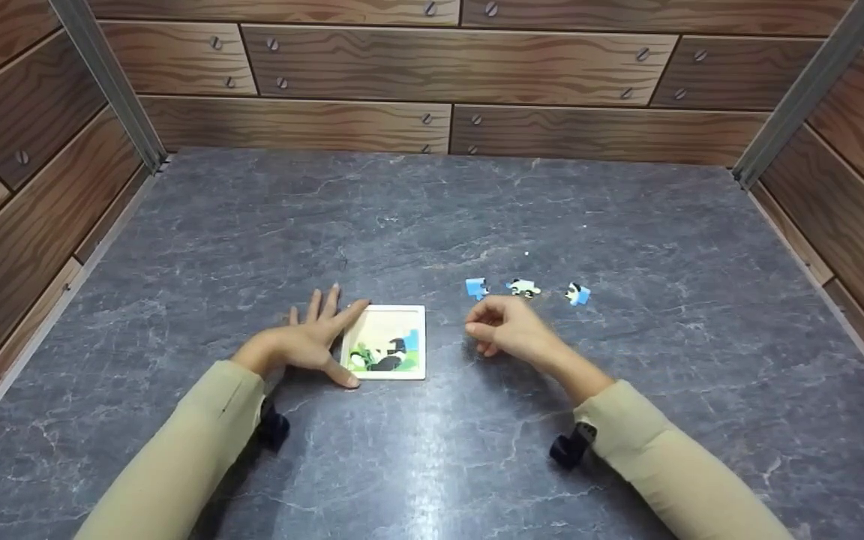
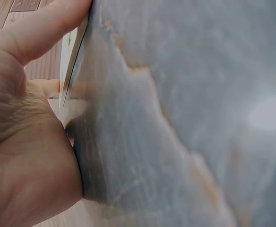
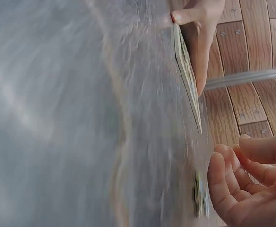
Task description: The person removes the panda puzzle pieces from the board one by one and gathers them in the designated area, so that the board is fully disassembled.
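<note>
A small square jigsaw puzzle tray (image 1: 421, 322) with a pale rim lies flat on the table. Panda and green pieces (image 1: 387, 360) fill its lower part, while bare pale board shows at the upper left. My left hand (image 1: 304, 341) spreads over the tray's left side, thumb at the lower corner and index finger at the upper one. To the right of the tray, my right hand (image 1: 511, 330) hovers with loosely curled fingers; nothing shows between them in the right wrist view. Beyond it lie a blue puzzle piece (image 1: 475, 287), a cream-and-black piece (image 1: 524, 288) and a blue-and-black piece (image 1: 578, 294).
The grey marbled tabletop (image 1: 432, 217) spreads around the hands. Wood-patterned walls (image 1: 372, 64) enclose it at the back and sides, with metal posts (image 1: 113, 82) in the back corners.
</note>
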{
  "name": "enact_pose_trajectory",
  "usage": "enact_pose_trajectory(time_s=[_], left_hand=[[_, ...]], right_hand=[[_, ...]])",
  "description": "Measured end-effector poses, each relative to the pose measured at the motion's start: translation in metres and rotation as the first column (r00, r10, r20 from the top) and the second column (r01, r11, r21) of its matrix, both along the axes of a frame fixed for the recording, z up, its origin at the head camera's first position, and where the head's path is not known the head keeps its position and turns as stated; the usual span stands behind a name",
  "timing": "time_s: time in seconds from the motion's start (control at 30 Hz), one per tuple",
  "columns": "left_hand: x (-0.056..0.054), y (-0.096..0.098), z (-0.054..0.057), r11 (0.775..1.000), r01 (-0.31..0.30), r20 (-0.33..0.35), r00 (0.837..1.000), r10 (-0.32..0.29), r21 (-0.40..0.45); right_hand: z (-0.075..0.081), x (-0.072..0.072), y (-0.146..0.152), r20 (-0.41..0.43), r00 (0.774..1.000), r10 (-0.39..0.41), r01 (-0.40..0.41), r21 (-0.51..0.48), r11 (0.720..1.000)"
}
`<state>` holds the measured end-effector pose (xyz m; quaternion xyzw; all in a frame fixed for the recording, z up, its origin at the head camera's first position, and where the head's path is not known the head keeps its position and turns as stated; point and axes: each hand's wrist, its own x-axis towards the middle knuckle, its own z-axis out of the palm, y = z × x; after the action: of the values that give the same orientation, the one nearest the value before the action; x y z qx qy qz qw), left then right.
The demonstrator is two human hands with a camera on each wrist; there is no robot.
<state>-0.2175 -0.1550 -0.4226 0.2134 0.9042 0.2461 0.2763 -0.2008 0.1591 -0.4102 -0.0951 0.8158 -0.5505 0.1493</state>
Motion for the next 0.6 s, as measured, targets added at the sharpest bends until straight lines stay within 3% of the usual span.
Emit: enact_pose_trajectory(time_s=[0.43,0.6], left_hand=[[0.0,0.0,-0.001,1.0,-0.014,0.015,1.0,0.014,0.018],[0.0,0.0,-0.002,1.0,-0.018,0.008,1.0,0.018,0.008]], right_hand=[[0.001,0.001,-0.037,0.03,0.997,0.068,-0.067,-0.033,0.997],[-0.001,-0.001,-0.047,0.004,0.996,0.09,-0.089,-0.012,0.996]])
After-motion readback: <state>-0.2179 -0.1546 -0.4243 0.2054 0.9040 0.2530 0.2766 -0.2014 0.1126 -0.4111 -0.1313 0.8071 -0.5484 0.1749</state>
